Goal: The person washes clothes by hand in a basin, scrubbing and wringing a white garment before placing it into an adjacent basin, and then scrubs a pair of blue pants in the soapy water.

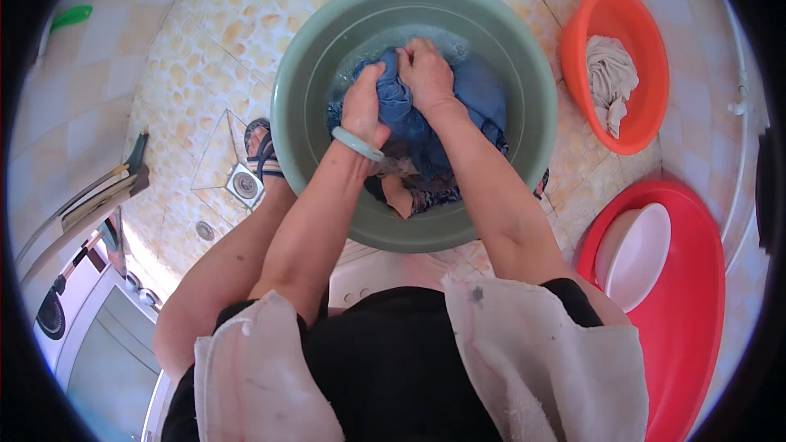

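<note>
A big grey-green basin (299, 90) stands on the floor between my feet, with water and wet laundry in it. Both hands are inside it, on a piece of blue cloth (395, 102). My left hand (360, 106), with a pale green bangle (357, 144) at the wrist, grips the cloth's left side. Closed fingers of my right hand (427, 75) bunch the cloth's upper part, close beside the left hand. More blue fabric spreads right of my right wrist. Nearer me lie dark patterned and beige clothes (399, 195), partly under the blue cloth.
At the right stands an orange basin (575, 49) holding a crumpled beige cloth (610, 82). Below it, a white-pink basin (634, 258) rests in a large red tub (688, 344). A floor drain (245, 185) lies by my left sandal (264, 155). White cloths hang over my shoulders.
</note>
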The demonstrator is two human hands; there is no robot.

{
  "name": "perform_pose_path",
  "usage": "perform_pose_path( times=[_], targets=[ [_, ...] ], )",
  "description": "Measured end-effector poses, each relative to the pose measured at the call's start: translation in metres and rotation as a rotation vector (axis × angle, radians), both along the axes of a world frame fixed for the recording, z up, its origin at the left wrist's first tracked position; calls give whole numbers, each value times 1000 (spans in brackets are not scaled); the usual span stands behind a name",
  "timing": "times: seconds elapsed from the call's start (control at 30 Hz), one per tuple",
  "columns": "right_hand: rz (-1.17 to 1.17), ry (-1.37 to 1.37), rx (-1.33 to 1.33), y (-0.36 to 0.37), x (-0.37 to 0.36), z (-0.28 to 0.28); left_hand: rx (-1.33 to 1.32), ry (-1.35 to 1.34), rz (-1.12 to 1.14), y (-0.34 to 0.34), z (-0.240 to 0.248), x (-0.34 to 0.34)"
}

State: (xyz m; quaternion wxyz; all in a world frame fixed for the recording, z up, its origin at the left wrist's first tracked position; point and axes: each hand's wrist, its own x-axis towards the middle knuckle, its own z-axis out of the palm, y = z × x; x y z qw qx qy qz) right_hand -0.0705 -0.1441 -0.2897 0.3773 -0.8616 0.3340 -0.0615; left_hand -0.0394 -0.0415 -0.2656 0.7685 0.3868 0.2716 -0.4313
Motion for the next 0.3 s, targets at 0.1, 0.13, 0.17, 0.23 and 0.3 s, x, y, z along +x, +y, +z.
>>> perform_pose_path(
  times=[0.1, 0.13, 0.17, 0.23, 0.3],
  targets=[
    [-45, -87, 91, 8, -6, 6, -39, 30, 27, 3, -12, 12],
    [-88, -164, 171, 20, -10, 15, 30, -10, 36, 8, -20, 14],
    [-79, -168, 178, 33, -17, 24, 36, -14, 46, 13, -30, 23],
    [178, -368, 182, 58, -30, 54, 34, -51, -80, 25, -31, 35],
    [259, -259, 96, 66, -27, 46, 107, -105, -185, 25, -24, 30]
  ],
)
